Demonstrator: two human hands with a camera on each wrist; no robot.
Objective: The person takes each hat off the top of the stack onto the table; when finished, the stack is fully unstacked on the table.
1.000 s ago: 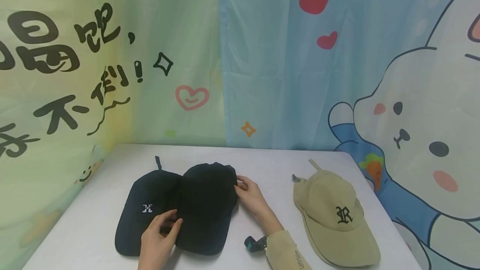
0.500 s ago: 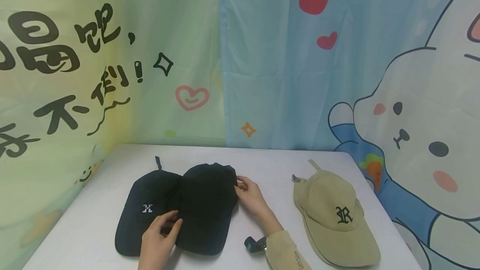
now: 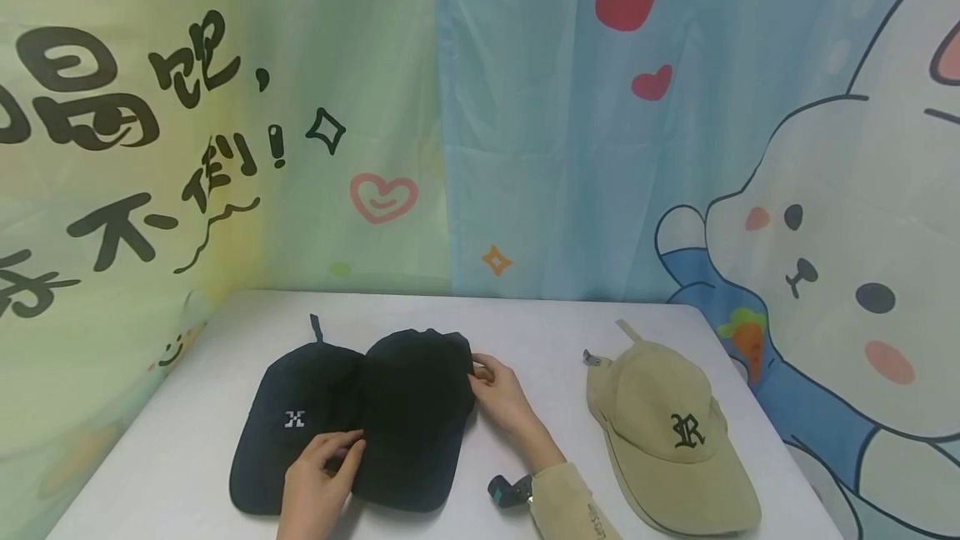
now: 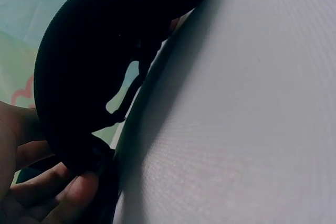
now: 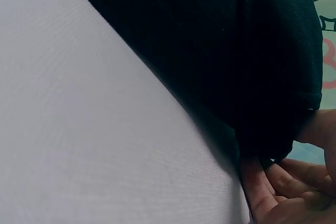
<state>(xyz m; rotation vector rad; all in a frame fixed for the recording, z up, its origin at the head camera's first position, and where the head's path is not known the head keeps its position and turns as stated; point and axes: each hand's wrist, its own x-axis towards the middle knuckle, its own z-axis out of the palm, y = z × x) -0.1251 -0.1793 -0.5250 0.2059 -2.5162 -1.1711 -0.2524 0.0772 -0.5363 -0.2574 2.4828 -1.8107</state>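
Note:
Two dark caps lie side by side in the head view, the black cap [image 3: 412, 423] overlapping the right side of the navy cap [image 3: 296, 457], which has a small white emblem. My left hand [image 3: 321, 473] pinches the left edge of the black cap's brim between thumb and fingers. In the left wrist view that brim [image 4: 89, 66] arches above the white cloth, and its edge sits between the fingers. With thumb above and fingers beneath, my right hand [image 3: 501, 394] grips the black cap's rear right edge, and the right wrist view shows this close up at the band [image 5: 265, 135].
A khaki cap [image 3: 663, 423] with a dark letter R lies at the right of the white table [image 3: 536, 340]. A small dark device [image 3: 510, 490] is on my right wrist, by the beige sleeve. Printed curtains [image 3: 510, 123] hang behind the table.
The fingers of my left hand have shifted slightly down along the brim edge. The right hand and the caps hold their places; the head view has tilted a touch.

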